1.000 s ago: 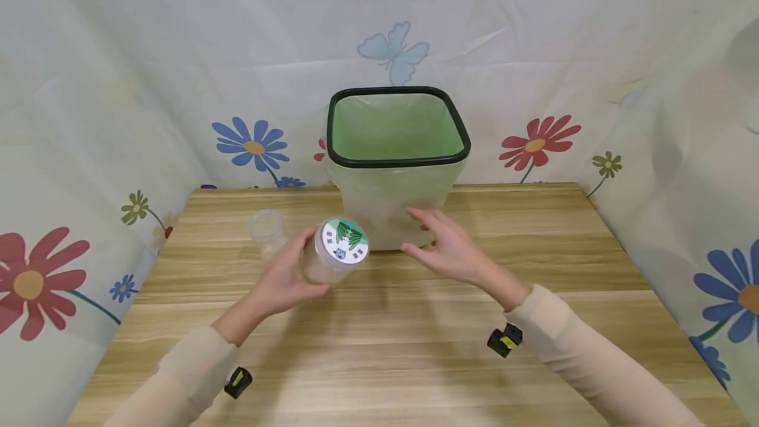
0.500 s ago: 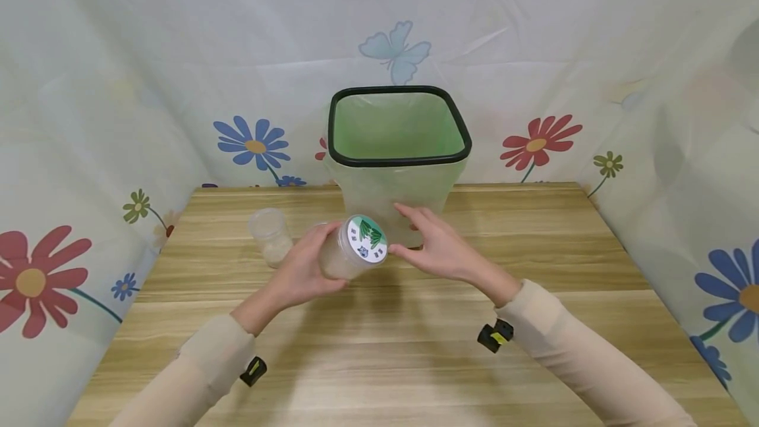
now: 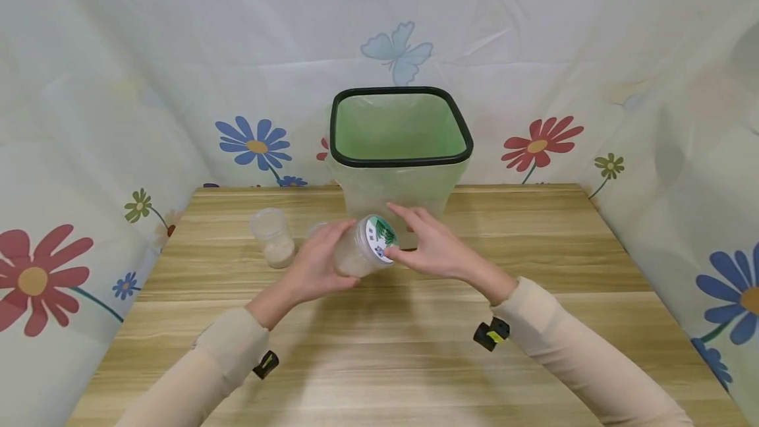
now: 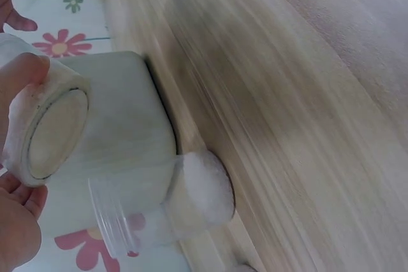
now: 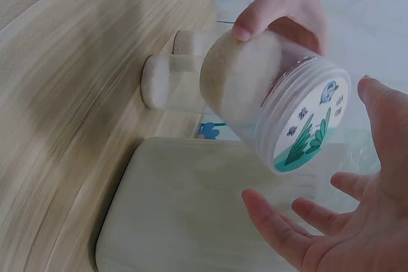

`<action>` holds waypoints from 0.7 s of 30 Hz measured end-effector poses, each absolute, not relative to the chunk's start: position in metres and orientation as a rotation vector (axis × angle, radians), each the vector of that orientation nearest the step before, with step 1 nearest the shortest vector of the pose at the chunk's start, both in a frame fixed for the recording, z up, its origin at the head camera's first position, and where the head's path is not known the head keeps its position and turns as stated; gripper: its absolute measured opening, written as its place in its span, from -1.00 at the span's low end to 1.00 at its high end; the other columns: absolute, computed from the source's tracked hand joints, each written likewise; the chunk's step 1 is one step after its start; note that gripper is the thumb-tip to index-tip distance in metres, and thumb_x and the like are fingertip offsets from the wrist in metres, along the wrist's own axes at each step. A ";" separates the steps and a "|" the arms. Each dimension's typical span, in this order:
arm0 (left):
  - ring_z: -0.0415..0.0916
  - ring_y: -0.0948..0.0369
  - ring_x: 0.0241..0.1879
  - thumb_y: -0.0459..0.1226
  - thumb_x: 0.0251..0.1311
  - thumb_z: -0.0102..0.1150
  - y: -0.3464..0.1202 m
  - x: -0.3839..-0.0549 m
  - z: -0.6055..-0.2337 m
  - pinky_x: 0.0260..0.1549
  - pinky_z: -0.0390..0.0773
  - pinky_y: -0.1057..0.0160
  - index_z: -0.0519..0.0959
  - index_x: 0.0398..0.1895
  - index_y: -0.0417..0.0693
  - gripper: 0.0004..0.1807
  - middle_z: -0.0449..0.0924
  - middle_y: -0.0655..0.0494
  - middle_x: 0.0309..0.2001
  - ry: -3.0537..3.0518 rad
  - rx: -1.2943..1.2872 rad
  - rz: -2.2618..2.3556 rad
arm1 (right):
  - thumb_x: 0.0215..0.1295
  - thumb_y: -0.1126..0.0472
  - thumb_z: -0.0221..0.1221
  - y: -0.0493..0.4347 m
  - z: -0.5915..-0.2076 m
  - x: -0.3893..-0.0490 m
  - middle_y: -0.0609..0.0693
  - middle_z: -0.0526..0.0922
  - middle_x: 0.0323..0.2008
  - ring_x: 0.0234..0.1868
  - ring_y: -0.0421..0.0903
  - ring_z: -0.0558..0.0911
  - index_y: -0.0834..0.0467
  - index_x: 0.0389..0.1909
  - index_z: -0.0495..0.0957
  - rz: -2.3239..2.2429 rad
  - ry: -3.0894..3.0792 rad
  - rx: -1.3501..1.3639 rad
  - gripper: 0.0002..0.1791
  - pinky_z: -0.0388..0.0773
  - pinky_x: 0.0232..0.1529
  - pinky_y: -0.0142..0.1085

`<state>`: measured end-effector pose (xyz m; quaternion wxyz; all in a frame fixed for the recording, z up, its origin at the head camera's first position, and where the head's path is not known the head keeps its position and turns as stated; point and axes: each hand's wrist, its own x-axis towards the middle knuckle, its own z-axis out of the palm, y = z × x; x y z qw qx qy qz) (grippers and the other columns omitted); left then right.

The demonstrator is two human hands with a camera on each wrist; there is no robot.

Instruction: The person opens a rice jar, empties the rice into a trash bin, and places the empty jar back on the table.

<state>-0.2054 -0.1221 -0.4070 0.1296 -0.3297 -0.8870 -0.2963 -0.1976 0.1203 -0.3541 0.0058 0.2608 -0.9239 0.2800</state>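
My left hand (image 3: 317, 262) grips a clear plastic jar (image 3: 351, 256) around its side, tilted so that the lid (image 5: 312, 128) points right. White and green, the lid carries printed leaves. Pale granular stuff fills part of the jar, as the right wrist view shows. My right hand (image 3: 439, 249) is spread beside the lid; its fingers (image 5: 274, 224) stand apart from it, the thumb close to its edge. Behind the left hand, a clear jar (image 3: 274, 239) with a pale layer at its bottom stands on the table. Another jar (image 5: 159, 84) is mostly hidden in the head view.
A pale green bin (image 3: 394, 190) with a black rim (image 3: 403, 163) and a liner stands just behind the hands. Flower-printed curtains (image 3: 255, 31) enclose the wooden table (image 3: 379, 361) at the back and both sides.
My left hand has carried the jar to the right and tipped its lid further toward the right hand. The right hand has shifted slightly left, closing the gap to the lid.
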 end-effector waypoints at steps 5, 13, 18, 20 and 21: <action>0.36 0.01 0.10 -0.11 -0.42 0.51 -0.116 -0.207 -0.407 0.07 0.40 0.01 0.25 0.26 -0.14 0.02 0.41 -0.08 0.13 -2.593 -0.971 -0.806 | 0.11 -0.14 0.20 0.119 -0.355 -0.197 0.17 0.35 0.18 0.05 0.08 0.48 0.00 0.38 0.09 0.878 -2.907 0.821 -0.15 0.51 -0.05 -0.06; 0.36 0.02 0.11 -0.11 -0.42 0.52 -0.107 -0.204 -0.402 0.07 0.41 0.01 0.26 0.27 -0.13 0.02 0.41 -0.08 0.12 -2.614 -0.972 -0.757 | 0.10 -0.13 0.21 0.116 -0.357 -0.196 0.20 0.36 0.16 0.00 0.03 0.48 0.05 0.37 0.12 0.866 -2.893 0.828 -0.15 0.52 -0.09 -0.12; 0.36 0.04 0.11 -0.09 -0.42 0.52 -0.103 -0.204 -0.401 0.08 0.40 0.04 0.25 0.27 -0.13 0.04 0.41 -0.07 0.12 -2.606 -0.983 -0.718 | 0.07 -0.14 0.23 0.114 -0.360 -0.197 0.20 0.37 0.14 -0.04 0.00 0.48 0.05 0.35 0.16 0.856 -2.894 0.796 -0.16 0.53 -0.14 -0.17; 0.36 0.04 0.10 -0.09 -0.43 0.52 -0.103 -0.204 -0.402 0.07 0.41 0.04 0.25 0.27 -0.13 0.04 0.41 -0.07 0.11 -2.595 -0.985 -0.716 | 0.07 -0.13 0.24 0.114 -0.361 -0.197 0.20 0.37 0.13 -0.05 0.00 0.48 0.06 0.34 0.18 0.863 -2.886 0.792 -0.17 0.53 -0.14 -0.17; 0.36 0.04 0.10 -0.09 -0.43 0.52 -0.102 -0.204 -0.402 0.07 0.42 0.04 0.25 0.27 -0.13 0.04 0.41 -0.07 0.11 -2.587 -0.988 -0.713 | 0.06 -0.12 0.25 0.114 -0.361 -0.197 0.20 0.37 0.13 -0.05 0.01 0.48 0.07 0.33 0.19 0.868 -2.879 0.793 -0.17 0.53 -0.14 -0.17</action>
